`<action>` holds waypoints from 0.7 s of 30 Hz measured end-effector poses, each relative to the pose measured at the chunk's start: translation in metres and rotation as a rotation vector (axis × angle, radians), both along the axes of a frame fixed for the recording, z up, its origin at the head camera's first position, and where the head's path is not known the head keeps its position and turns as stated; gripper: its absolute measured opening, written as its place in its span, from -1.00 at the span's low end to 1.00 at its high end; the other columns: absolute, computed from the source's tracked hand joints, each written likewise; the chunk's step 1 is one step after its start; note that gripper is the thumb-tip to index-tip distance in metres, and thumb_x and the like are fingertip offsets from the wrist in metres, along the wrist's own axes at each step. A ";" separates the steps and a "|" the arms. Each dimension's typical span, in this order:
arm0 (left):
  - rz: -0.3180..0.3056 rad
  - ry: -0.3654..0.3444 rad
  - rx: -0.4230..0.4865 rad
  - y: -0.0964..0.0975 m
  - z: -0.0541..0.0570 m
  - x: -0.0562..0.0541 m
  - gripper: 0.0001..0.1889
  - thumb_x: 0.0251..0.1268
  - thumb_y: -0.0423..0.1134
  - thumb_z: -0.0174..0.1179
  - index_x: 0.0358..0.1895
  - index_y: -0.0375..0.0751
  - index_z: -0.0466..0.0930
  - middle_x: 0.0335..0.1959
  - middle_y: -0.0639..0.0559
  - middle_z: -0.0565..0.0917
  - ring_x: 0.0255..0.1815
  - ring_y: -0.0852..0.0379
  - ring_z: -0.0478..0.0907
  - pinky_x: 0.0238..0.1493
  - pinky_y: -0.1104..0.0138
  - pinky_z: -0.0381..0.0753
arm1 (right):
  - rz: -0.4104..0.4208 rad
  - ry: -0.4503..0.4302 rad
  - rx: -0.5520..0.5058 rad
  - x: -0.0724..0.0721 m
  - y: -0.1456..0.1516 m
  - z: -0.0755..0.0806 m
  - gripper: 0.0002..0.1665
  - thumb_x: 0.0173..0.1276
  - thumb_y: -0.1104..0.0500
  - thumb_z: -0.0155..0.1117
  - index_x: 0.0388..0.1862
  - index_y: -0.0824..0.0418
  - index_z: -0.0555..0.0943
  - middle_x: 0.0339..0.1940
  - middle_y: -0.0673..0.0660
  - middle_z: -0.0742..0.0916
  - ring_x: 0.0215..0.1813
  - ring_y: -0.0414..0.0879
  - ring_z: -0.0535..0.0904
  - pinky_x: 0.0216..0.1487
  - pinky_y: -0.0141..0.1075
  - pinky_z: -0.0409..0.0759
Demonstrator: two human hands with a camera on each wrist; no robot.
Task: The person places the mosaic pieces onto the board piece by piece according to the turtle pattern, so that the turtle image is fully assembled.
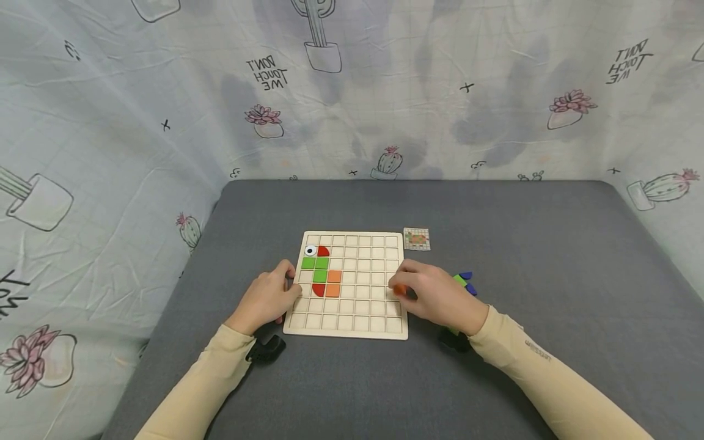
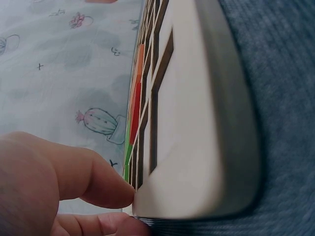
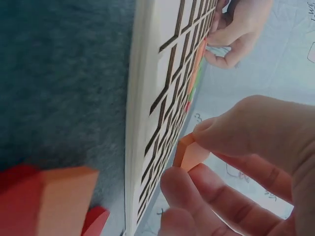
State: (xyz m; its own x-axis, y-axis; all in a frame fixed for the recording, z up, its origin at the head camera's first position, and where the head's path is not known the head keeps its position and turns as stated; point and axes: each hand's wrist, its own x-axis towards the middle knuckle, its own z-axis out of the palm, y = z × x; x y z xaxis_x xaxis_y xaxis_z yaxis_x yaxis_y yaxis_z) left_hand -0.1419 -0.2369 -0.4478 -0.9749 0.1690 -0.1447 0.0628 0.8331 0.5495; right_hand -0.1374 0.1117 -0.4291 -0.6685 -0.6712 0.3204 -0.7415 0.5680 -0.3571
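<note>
A pale wooden grid board lies on the table. Toward its left side are a white eye tile, red rounded tiles, green squares and orange squares. My left hand holds the board's left edge, thumb and fingers right at the rim in the left wrist view. Over the right part of the board, my right hand pinches an orange tile between thumb and fingers. In the head view those fingers partly cover this tile.
A small pattern card lies beyond the board's upper right corner. Blue pieces and a green piece show past my right hand. Red and orange pieces lie beside the board in the right wrist view.
</note>
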 end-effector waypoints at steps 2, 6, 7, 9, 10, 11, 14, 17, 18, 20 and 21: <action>0.004 -0.002 0.004 0.000 0.000 0.000 -0.79 0.49 -0.21 0.09 0.04 -0.21 0.42 -0.63 0.01 0.51 -0.85 0.13 0.48 -0.70 0.27 0.42 | 0.000 -0.016 0.008 -0.003 -0.004 0.001 -0.83 0.25 0.31 0.54 -0.23 0.12 0.74 -0.26 -0.03 0.68 -0.35 -0.18 0.60 -0.32 -0.42 0.55; 0.001 0.006 0.018 0.001 -0.001 -0.001 -0.79 0.49 -0.23 0.10 0.04 -0.23 0.43 -0.63 -0.01 0.51 -0.86 0.13 0.47 -0.70 0.25 0.42 | 0.001 -0.023 0.010 -0.011 -0.012 0.003 -0.84 0.25 0.30 0.53 -0.23 0.14 0.74 -0.28 -0.02 0.69 -0.35 -0.20 0.57 -0.32 -0.41 0.55; 0.000 0.008 0.019 0.001 -0.001 -0.001 -0.80 0.49 -0.23 0.10 0.04 -0.23 0.43 -0.63 -0.01 0.50 -0.86 0.13 0.47 -0.70 0.25 0.42 | -0.001 -0.023 0.006 -0.012 -0.014 0.004 -0.84 0.24 0.30 0.54 -0.23 0.15 0.74 -0.29 -0.01 0.69 -0.36 -0.21 0.56 -0.32 -0.41 0.55; -0.003 0.013 0.017 0.001 -0.002 -0.001 -0.80 0.49 -0.23 0.10 0.03 -0.24 0.43 -0.63 0.00 0.50 -0.87 0.13 0.46 -0.70 0.25 0.41 | -0.001 -0.023 0.006 -0.015 -0.018 0.005 -0.84 0.23 0.30 0.54 -0.23 0.16 0.74 -0.30 0.00 0.68 -0.36 -0.21 0.54 -0.32 -0.41 0.54; -0.004 0.014 0.015 0.001 -0.002 -0.001 -0.80 0.49 -0.24 0.10 0.03 -0.24 0.43 -0.64 0.00 0.50 -0.87 0.14 0.46 -0.70 0.25 0.41 | -0.001 -0.025 0.004 -0.017 -0.020 0.005 -0.84 0.23 0.30 0.54 -0.22 0.16 0.74 -0.31 0.00 0.68 -0.36 -0.21 0.53 -0.32 -0.40 0.54; -0.005 0.014 0.014 0.001 -0.002 -0.001 -0.80 0.49 -0.24 0.09 0.03 -0.23 0.42 -0.64 0.00 0.50 -0.87 0.14 0.46 -0.70 0.25 0.40 | -0.002 -0.027 0.006 -0.018 -0.023 0.006 -0.84 0.24 0.30 0.54 -0.22 0.16 0.75 -0.31 0.00 0.68 -0.36 -0.21 0.53 -0.31 -0.40 0.54; -0.002 0.009 0.013 0.001 -0.001 0.000 -0.81 0.49 -0.24 0.10 0.03 -0.23 0.42 -0.65 0.00 0.50 -0.86 0.13 0.46 -0.69 0.25 0.39 | -0.003 -0.038 0.011 -0.022 -0.031 0.007 -0.86 0.26 0.29 0.51 -0.21 0.16 0.75 -0.30 0.01 0.69 -0.35 -0.21 0.54 -0.29 -0.40 0.55; 0.002 0.004 0.009 0.001 -0.001 0.000 -0.81 0.49 -0.23 0.10 0.02 -0.22 0.42 -0.65 0.00 0.50 -0.86 0.12 0.46 -0.69 0.26 0.39 | -0.002 -0.053 0.016 -0.024 -0.041 0.009 -0.87 0.28 0.29 0.48 -0.20 0.16 0.75 -0.29 0.00 0.68 -0.33 -0.21 0.53 -0.27 -0.38 0.55; 0.003 0.003 0.007 0.001 -0.001 0.000 -0.81 0.49 -0.23 0.10 0.02 -0.22 0.42 -0.65 0.00 0.50 -0.85 0.12 0.47 -0.69 0.26 0.39 | 0.000 -0.055 0.017 -0.025 -0.045 0.010 -0.88 0.29 0.29 0.47 -0.21 0.15 0.75 -0.30 0.00 0.68 -0.32 -0.21 0.52 -0.26 -0.38 0.55; 0.005 0.001 0.003 0.001 -0.001 0.000 -0.81 0.49 -0.23 0.10 0.03 -0.22 0.42 -0.65 0.00 0.50 -0.85 0.11 0.47 -0.69 0.26 0.39 | 0.005 -0.054 0.023 -0.027 -0.052 0.011 -0.88 0.29 0.29 0.46 -0.21 0.14 0.74 -0.30 0.00 0.67 -0.32 -0.20 0.51 -0.26 -0.37 0.54; 0.007 -0.001 0.002 0.001 -0.001 0.000 -0.81 0.49 -0.23 0.10 0.03 -0.21 0.42 -0.65 0.00 0.50 -0.85 0.11 0.47 -0.70 0.26 0.39 | 0.010 -0.046 0.027 -0.028 -0.056 0.010 -0.88 0.29 0.29 0.46 -0.22 0.13 0.74 -0.31 0.00 0.67 -0.32 -0.21 0.51 -0.27 -0.38 0.53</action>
State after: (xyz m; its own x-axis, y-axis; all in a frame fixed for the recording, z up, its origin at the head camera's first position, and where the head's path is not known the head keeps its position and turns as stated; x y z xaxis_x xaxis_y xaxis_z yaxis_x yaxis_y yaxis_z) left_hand -0.1416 -0.2355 -0.4484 -0.9760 0.1626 -0.1450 0.0568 0.8326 0.5509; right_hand -0.1650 0.0562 -0.4188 -0.6750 -0.6860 0.2714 -0.7305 0.5701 -0.3759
